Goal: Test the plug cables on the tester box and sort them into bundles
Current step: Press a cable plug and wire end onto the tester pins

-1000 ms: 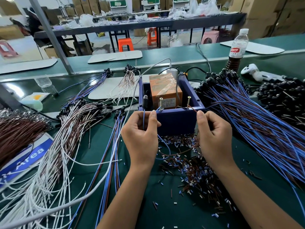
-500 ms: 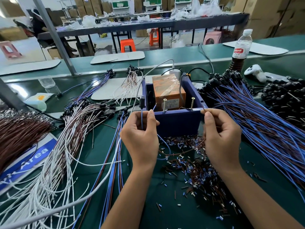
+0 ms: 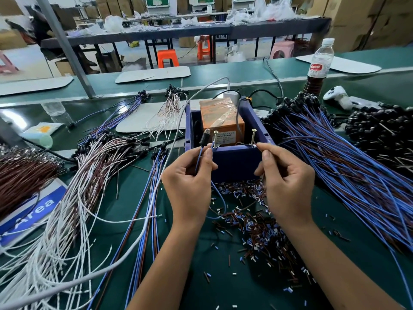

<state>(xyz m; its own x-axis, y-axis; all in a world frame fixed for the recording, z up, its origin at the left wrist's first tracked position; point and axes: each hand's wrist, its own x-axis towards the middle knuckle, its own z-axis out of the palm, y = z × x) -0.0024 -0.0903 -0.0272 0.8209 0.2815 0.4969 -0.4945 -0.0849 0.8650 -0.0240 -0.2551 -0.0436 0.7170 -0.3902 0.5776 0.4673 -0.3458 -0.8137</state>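
The purple tester box (image 3: 234,161) stands mid-table with an orange block (image 3: 220,121) inside and two brass screws (image 3: 215,137) upright at its near wall. My left hand (image 3: 190,182) pinches a blue plug cable (image 3: 201,153) just below its black plug, which stands upright beside the left screw. Its blue wire loops down under my palm. My right hand (image 3: 286,177) pinches a thin wire end against the box rim at the base of the right screw (image 3: 253,136).
A big pile of blue-and-brown plug cables (image 3: 348,171) lies right of the box, black plugs (image 3: 380,135) beyond it. White-and-brown cables (image 3: 89,175) and a blue-brown bundle (image 3: 149,198) lie left. Cut insulation bits (image 3: 252,215) litter the mat. A water bottle (image 3: 319,63) stands at the back right.
Both hands have risen to the box's near rim. The left hand has lifted the plug up beside the left screw, and the right fingertips have moved in to the right screw.
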